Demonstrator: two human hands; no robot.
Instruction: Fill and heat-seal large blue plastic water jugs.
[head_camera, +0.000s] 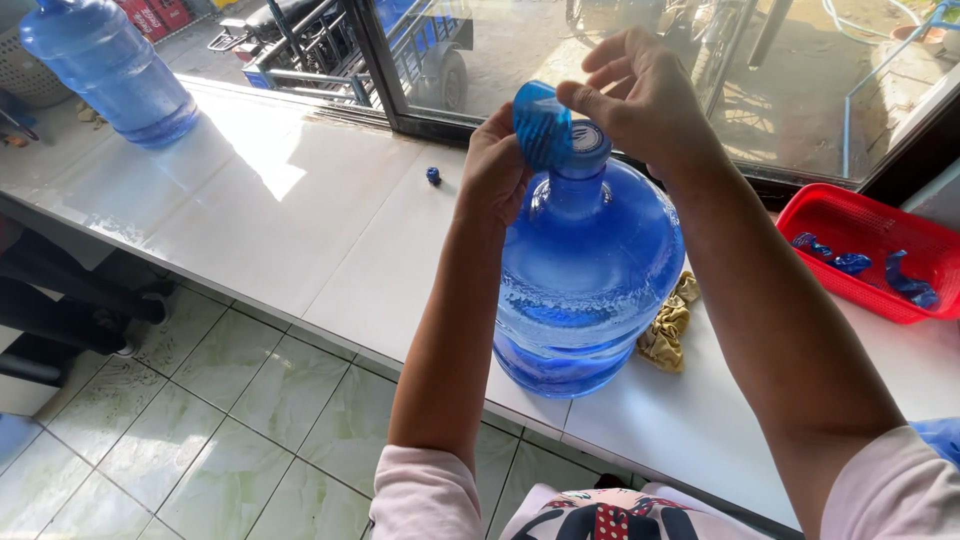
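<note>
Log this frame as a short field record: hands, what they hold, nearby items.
left hand: grips the neck side of the large blue water jug
right hand: pinches a blue plastic seal film at the jug cap
jug: upright on white counter
beside jug: crumpled yellow cloth
red basket: holds blue plastic scraps
second jug: far left of the counter
small blue piece: on counter

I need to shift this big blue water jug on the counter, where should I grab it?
Grip the water jug by its narrow neck from above, steadying the wide round body from the side. The neck is the only slim part, and the jug stands upright near the counter edge.
</note>
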